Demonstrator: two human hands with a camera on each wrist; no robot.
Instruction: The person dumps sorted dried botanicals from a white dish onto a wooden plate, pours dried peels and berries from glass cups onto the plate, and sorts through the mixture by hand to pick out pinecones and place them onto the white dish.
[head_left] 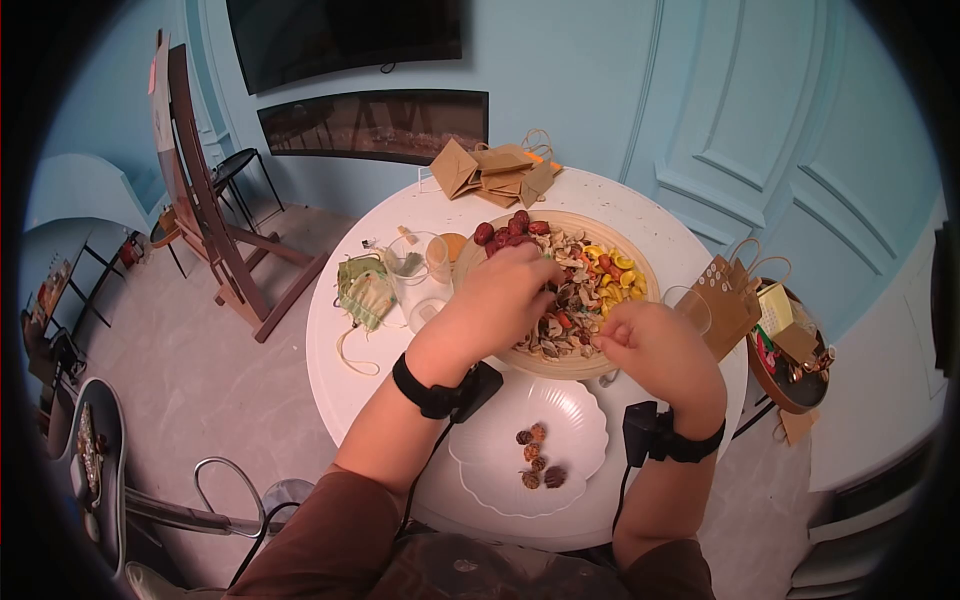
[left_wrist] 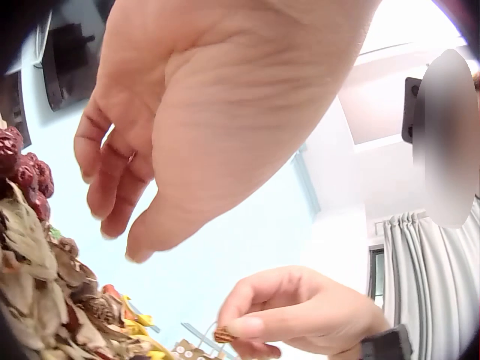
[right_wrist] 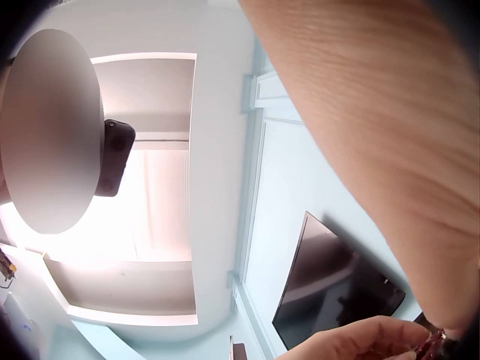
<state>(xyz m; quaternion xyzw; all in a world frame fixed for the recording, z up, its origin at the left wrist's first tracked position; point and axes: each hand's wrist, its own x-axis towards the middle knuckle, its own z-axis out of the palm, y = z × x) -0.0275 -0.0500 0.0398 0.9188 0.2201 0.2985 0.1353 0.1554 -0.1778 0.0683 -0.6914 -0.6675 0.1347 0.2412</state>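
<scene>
My left hand (head_left: 505, 300) hovers over the round wooden tray (head_left: 540, 365), its fingers loosely bent near the dried red dates (head_left: 487, 233). Nothing shows between its fingers and thumb in the left wrist view. At the tray's near right edge, my right hand (head_left: 655, 345) pinches a small brown ridged piece, like a little cone (left_wrist: 223, 335), between thumb and fingertips. Pale dried petals (head_left: 548, 343) and yellow dried pieces (head_left: 620, 283) fill much of the tray. Closer to me, a white scalloped plate (head_left: 490, 470) bears several small brown cones (head_left: 531, 452).
Left of the tray stand clear cups (head_left: 407, 262) beside a green drawstring pouch (head_left: 365, 297). Small kraft bags (head_left: 490, 170) lie behind it. To the right are a clear glass (head_left: 690, 308), a larger paper bag (head_left: 725, 300) and a filled side stand (head_left: 790, 390).
</scene>
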